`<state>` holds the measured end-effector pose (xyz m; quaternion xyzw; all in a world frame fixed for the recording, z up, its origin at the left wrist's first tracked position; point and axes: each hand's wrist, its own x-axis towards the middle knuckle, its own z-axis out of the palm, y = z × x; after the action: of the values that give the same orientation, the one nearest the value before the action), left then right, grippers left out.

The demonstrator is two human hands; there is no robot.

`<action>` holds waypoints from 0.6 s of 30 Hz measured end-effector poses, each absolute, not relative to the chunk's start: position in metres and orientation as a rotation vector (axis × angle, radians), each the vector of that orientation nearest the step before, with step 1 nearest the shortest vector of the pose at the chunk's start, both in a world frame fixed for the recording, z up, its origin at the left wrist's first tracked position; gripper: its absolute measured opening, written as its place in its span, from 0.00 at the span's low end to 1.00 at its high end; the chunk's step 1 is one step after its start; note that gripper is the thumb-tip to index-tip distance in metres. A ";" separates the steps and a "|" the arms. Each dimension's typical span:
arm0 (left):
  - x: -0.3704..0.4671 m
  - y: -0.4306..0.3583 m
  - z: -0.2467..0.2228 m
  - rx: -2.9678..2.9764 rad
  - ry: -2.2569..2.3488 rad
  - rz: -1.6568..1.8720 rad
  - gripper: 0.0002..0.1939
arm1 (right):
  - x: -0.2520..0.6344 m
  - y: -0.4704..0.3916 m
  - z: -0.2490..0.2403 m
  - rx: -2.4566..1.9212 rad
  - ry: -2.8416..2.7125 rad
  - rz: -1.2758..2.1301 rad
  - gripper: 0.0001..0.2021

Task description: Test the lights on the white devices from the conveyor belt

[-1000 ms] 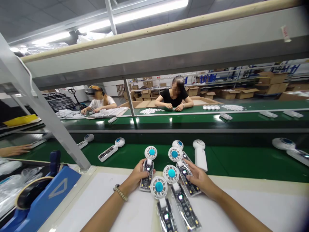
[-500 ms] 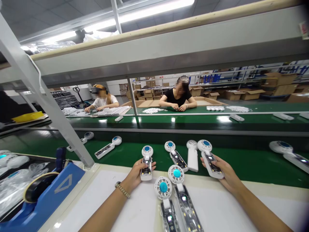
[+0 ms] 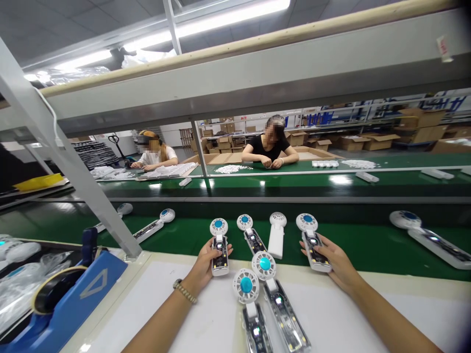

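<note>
My left hand (image 3: 206, 256) is closed around the handle of a white handheld fan (image 3: 220, 264), its round blue-centred head pointing away from me and circuit board showing. A similar fan (image 3: 315, 252) is gripped by its handle in my right hand (image 3: 333, 260), over the near edge of the green belt. Between my forearms two more fans, a left one (image 3: 253, 321) and a right one (image 3: 283, 314), lie on the white work surface with small lights lit. Beyond them, on the belt, are a fan with its board exposed (image 3: 253, 238) and a white fan lying face down (image 3: 276, 235).
A blue tape dispenser (image 3: 88, 289) stands at left beside a tray of bagged fans (image 3: 18, 274). A slanted metal post (image 3: 84, 171) rises nearby. More fans lie on the green belt (image 3: 191, 235). Two people work across the line. A long shelf beam (image 3: 239, 78) crosses overhead.
The fans on the belt have shifted left in view, and the camera view has turned slightly. Both hands keep hold of their fans; the right one has moved a little left.
</note>
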<state>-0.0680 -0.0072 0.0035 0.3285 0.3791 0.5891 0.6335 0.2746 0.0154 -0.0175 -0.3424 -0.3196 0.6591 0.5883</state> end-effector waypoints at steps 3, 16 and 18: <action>-0.068 -0.008 0.003 0.779 0.844 1.361 0.26 | 0.274 0.015 -0.015 -0.809 -0.733 1.536 0.26; -0.065 -0.009 0.008 0.747 0.871 1.404 0.27 | 0.274 0.014 -0.014 -0.784 -0.723 1.534 0.26; -0.066 -0.008 0.008 0.737 0.872 1.416 0.28 | 0.274 0.014 -0.013 -0.774 -0.725 1.544 0.27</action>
<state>-0.0656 -0.0078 0.0081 0.3199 0.3782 0.6144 0.6141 0.2737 0.0139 -0.0129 -0.3327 -0.3119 0.6639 0.5926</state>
